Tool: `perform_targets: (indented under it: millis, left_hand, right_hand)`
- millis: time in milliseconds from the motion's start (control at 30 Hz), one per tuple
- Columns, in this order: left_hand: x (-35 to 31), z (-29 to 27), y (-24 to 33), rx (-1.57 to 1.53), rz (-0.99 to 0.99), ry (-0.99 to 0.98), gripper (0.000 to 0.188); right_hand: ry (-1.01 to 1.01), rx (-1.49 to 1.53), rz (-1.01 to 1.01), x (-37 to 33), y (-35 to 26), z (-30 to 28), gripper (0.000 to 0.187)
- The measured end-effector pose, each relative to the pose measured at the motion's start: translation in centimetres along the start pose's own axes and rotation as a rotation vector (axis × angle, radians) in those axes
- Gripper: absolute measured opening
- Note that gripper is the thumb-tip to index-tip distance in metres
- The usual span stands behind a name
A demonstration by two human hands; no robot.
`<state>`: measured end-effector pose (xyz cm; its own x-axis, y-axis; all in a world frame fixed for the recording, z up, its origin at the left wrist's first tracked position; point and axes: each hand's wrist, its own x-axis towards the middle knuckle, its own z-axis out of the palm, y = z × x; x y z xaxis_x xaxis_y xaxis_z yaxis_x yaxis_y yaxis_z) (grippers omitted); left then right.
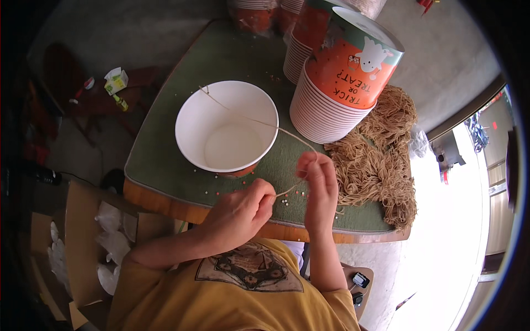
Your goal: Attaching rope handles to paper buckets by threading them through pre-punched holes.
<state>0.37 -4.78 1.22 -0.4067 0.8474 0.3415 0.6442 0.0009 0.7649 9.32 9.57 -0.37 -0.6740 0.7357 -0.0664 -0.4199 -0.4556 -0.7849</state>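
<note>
A white-lined paper bucket (190, 124) stands with its mouth up on the green-topped table, orange showing on its outside below the rim. A thin tan cord (295, 136) passes through the far left of its rim and stretches across the mouth to my right hand (319, 187). That hand is closed, pinching the cord between thumb and fingers. My left hand (243, 214), just in front of the bucket, is closed too, with a short length of cord coming out of its fingertips toward the right hand. Whatever else lies inside the fingers is hidden.
Right of the bucket rises a stack of nested orange-and-white paper buckets (328, 113), with more stacks behind. A heap of loose tan cords (375, 165) covers the table's right side. Small beads (285, 202) are scattered near the front edge. Cardboard boxes (83, 243) stand at lower left.
</note>
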Motion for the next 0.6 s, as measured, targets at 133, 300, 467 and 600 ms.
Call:
perform_targets:
  millis: [133, 300, 467, 600]
  left_hand:
    - [0.1, -0.7, -0.1, 0.121, -0.012, -0.049, 0.014]
    - [0.1, -1.4, 0.2, 0.221, 0.024, -0.058, 0.016]
    - [-0.5, -2.9, 0.7, 0.295, 0.033, -0.027, 0.018]
    - [-0.1, -4.1, 0.4, 0.559, 0.265, 0.240, 0.033]
  right_hand:
    - [-0.186, -0.706, -0.147, -2.1, -1.1, -1.2, 0.037]
    - [-0.465, -0.802, -0.281, -2.2, 0.4, -0.7, 0.019]
    - [-0.504, -0.915, -0.455, -2.0, 0.7, 0.4, 0.013]
    - [-0.310, -0.883, -0.449, -2.0, 1.6, 1.5, 0.014]
